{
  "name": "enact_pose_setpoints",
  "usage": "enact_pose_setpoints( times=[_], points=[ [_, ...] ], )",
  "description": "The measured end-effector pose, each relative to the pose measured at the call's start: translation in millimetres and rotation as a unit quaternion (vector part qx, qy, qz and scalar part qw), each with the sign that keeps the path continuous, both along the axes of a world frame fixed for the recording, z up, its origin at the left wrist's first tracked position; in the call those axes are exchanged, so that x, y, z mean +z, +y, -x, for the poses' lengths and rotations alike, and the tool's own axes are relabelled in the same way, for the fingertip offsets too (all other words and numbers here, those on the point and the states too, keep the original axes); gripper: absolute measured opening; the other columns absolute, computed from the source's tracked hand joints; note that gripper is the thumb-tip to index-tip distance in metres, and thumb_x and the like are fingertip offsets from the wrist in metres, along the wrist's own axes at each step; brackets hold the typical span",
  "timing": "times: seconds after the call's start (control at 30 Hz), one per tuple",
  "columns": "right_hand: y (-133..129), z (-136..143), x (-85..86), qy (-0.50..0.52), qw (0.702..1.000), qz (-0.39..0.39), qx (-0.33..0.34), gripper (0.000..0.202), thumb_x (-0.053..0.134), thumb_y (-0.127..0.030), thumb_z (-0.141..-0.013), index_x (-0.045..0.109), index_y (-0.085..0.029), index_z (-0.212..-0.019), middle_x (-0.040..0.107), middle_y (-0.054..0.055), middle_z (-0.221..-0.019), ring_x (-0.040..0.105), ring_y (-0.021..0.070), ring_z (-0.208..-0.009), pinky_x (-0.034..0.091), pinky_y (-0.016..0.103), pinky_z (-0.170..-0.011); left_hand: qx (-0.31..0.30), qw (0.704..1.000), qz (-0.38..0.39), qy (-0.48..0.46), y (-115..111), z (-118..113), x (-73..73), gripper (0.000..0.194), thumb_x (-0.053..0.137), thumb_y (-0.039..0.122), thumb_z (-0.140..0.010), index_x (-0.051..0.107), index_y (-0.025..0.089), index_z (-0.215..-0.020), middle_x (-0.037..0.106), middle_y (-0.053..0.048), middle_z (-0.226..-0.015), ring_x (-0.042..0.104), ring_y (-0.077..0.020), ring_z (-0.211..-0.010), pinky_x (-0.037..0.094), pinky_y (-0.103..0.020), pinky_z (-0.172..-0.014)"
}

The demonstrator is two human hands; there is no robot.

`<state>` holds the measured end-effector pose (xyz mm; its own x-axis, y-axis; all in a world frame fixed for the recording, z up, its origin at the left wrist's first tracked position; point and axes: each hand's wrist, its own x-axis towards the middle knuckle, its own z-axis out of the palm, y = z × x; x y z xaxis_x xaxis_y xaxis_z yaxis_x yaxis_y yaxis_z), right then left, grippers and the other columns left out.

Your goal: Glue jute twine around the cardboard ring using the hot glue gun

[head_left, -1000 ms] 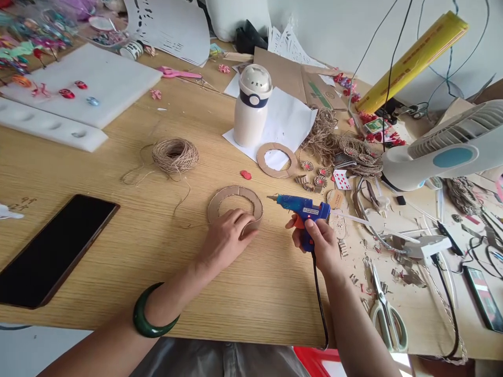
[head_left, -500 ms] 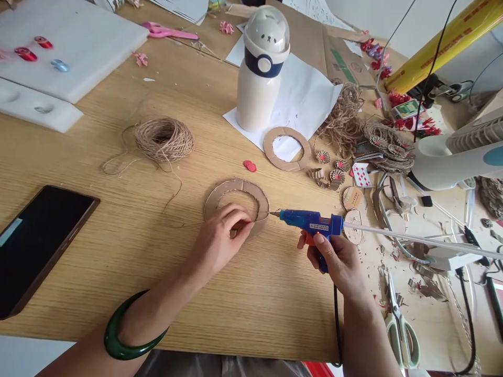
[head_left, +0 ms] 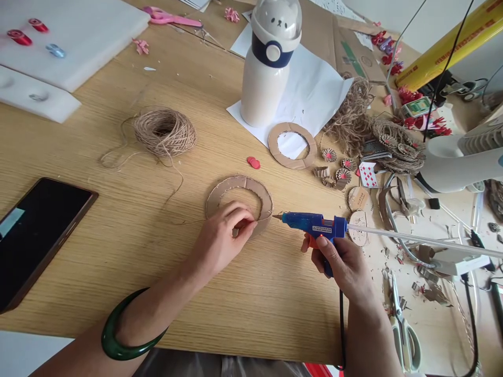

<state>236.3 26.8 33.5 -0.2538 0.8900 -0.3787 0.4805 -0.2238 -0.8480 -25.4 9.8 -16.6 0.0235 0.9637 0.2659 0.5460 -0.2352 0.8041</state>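
Observation:
A cardboard ring (head_left: pixel 262 193) lies on the wooden table (head_left: pixel 251 309), with thin twine along its edge. My left hand (head_left: pixel 226 235) pinches the twine and the ring's near edge between thumb and fingers. In my right hand (head_left: pixel 338 259) is a blue glue gun (head_left: pixel 314 224) with a long clear stick out of its back. Its nozzle points left, at the right edge of the ring. Twine runs from near my left hand toward a ball of twine (head_left: pixel 178 133) at the upper left.
Past the ring are red discs (head_left: pixel 254 163), a second cardboard ring (head_left: pixel 281 157) and a white bottle (head_left: pixel 262 94). A phone (head_left: pixel 43 235) lies at left. Scissors (head_left: pixel 398 319), cables and cardboard scraps spread over the right side, beside a white appliance (head_left: pixel 451 162).
The view has shifted slightly. My right hand and the glue gun have moved hardly at all against the ring, the nozzle still at its right edge. My left hand keeps its pinch.

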Motion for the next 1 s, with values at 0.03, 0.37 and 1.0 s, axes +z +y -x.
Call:
enact_pose_setpoints(
  times=[0.03,0.37,1.0],
  points=[
    [0.3,-0.1,0.6,0.000,1.000,0.001,0.003,0.050,0.051,-0.060,-0.099,0.068,-0.014,-0.089,0.052,-0.002,-0.052,0.042,0.0106,-0.046,0.032,0.026,-0.046,-0.001,1.000,0.001,-0.001,0.1,0.0,0.3,0.010,0.063,0.011,-0.093,0.063,0.019,-0.087,0.067,-0.002,-0.093,0.065,-0.0133,-0.077,0.054,-0.025,-0.068],
    [1.1,2.1,5.8,0.008,1.000,0.015,0.015,0.050,0.052,-0.061,-0.098,0.069,-0.015,-0.084,0.052,-0.001,-0.051,0.042,0.0108,-0.045,0.033,0.027,-0.045,-0.019,1.000,0.005,0.022,-1.2,-0.4,2.7,0.008,0.065,0.014,-0.092,0.066,0.020,-0.086,0.070,-0.002,-0.098,0.067,-0.0170,-0.092,0.053,-0.030,-0.081],
    [0.7,13.6,-1.5,0.013,1.000,0.015,-0.022,0.051,0.054,-0.063,-0.096,0.068,-0.015,-0.083,0.048,-0.003,-0.049,0.039,0.0097,-0.043,0.030,0.026,-0.043,-0.042,0.996,-0.002,0.073,-1.6,-0.5,3.6,0.010,0.072,0.012,-0.087,0.065,0.020,-0.086,0.068,-0.001,-0.095,0.064,-0.0173,-0.089,0.050,-0.030,-0.079]
  ],
)
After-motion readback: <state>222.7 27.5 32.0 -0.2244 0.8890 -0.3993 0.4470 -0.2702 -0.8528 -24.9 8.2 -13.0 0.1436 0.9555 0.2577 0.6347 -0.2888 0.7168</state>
